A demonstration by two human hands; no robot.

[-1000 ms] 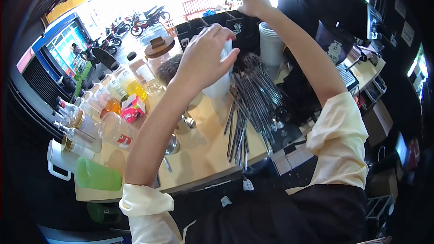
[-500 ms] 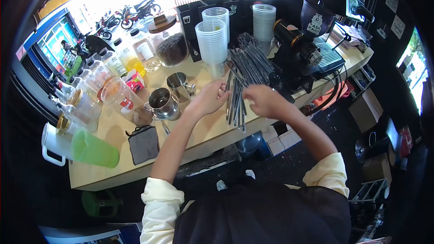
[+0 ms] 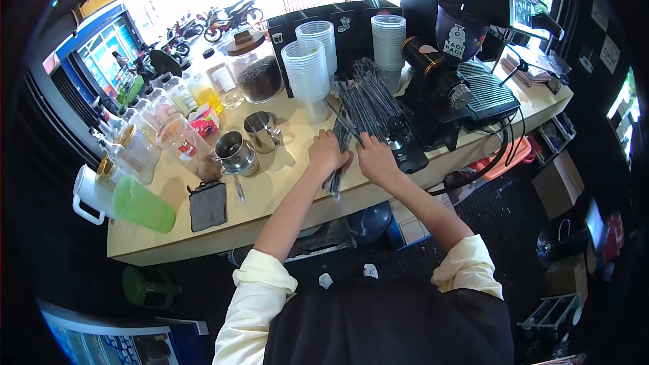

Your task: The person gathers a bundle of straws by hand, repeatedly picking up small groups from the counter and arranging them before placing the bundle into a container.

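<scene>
My left hand (image 3: 329, 152) is closed over a small bunch of dark, thin straws in clear wrappers (image 3: 336, 184), whose ends stick out below it near the counter's front edge. Just to the right, my right hand (image 3: 378, 161) has its fingers curled at the lower end of a slanting wrapped straw (image 3: 346, 124). Its fingertips partly hide the grip. Beyond both hands lies a large heap of similar straws (image 3: 372, 101), fanned out on the counter.
Stacked plastic cups (image 3: 305, 71) stand behind the heap. To the left are two metal pitchers (image 3: 262, 133), a plastic jug (image 3: 182, 142), a grey pouch (image 3: 207, 206) and a green pitcher (image 3: 142, 204). A black coffee grinder (image 3: 449, 61) stands on the right of the wooden counter (image 3: 284, 192).
My left hand has come down over the small bunch and closed on it. My right hand has moved slightly left and lower. The camera view has shifted a little.
</scene>
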